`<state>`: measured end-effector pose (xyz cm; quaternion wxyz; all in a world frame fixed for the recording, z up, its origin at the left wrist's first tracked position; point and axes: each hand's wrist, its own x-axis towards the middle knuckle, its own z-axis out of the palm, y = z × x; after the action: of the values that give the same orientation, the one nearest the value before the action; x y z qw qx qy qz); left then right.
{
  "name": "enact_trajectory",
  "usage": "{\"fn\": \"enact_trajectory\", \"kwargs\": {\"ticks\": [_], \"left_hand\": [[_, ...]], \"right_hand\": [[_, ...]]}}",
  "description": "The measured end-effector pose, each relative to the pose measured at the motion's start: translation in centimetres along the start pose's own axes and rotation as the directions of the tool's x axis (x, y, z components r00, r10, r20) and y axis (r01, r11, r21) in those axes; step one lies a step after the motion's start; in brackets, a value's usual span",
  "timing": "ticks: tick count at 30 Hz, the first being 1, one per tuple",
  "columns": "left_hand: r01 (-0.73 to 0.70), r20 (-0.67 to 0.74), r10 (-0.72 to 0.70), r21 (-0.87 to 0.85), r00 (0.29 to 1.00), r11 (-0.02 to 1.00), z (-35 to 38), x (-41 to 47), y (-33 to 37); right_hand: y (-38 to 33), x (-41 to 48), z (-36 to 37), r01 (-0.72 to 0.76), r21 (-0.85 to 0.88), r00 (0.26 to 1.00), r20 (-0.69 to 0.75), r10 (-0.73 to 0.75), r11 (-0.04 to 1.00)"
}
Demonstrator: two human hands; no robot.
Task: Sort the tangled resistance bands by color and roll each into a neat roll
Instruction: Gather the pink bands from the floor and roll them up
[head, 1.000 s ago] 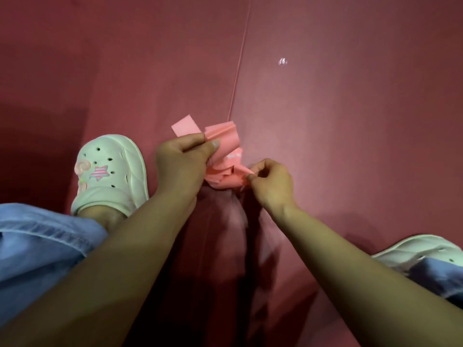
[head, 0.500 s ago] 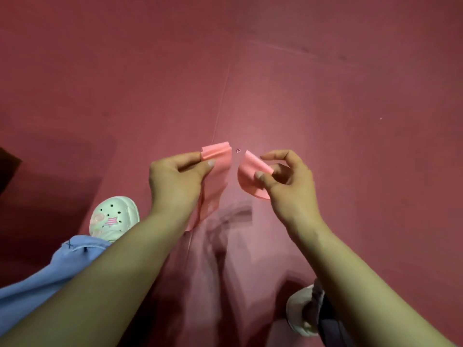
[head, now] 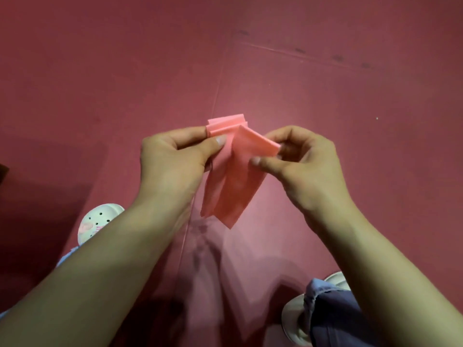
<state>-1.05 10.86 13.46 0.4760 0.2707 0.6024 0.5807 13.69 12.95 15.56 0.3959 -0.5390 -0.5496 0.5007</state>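
A person holds a single pink resistance band [head: 230,186] in the air over a red floor mat [head: 100,71], near the middle of the view. The left hand [head: 172,161] pinches one folded end of the band between thumb [head: 216,142] and forefinger, so those fingers are clenched on it; the folded layers stick up past the fingertips toward 12 o'clock. The right hand [head: 305,166], just at 3 o'clock from the left, grasps the other folded end, with its thumb [head: 261,162] pressed on the near face of the band and the curled fingers behind it. The two gripped ends sit close together and overlap slightly at the top. Below them the loose lengths of band hang toward 6 o'clock in flat, overlapping strips that end in a point, clear of the mat.

A seam [head: 220,78] in the mat runs from 12 o'clock down behind the band. The shadow [head: 205,259] of hands and band falls on the mat at 6 o'clock. At 8 o'clock a white clog [head: 97,221] with holes and a pink charm shows beside the left forearm. At 5 o'clock a second clog [head: 293,319] peeks from under a blue denim trouser leg [head: 333,311].
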Motion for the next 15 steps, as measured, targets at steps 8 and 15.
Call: {"fn": "enact_trajectory", "kwargs": {"ticks": [8, 15], "left_hand": [[0.006, 0.031, -0.007, 0.042, 0.999, 0.999, 0.0, 2.2, 0.5], [-0.003, -0.018, 0.003, 0.023, 1.0, 1.0, 0.6, 2.2, 0.0]], "right_hand": [[0.0, 1.2, -0.9, -0.06, 0.182, 0.997, -0.037, 0.067, 0.982], [0.2, 0.7, -1.3, -0.051, 0.195, 0.996, -0.063, 0.064, 0.979]]}}
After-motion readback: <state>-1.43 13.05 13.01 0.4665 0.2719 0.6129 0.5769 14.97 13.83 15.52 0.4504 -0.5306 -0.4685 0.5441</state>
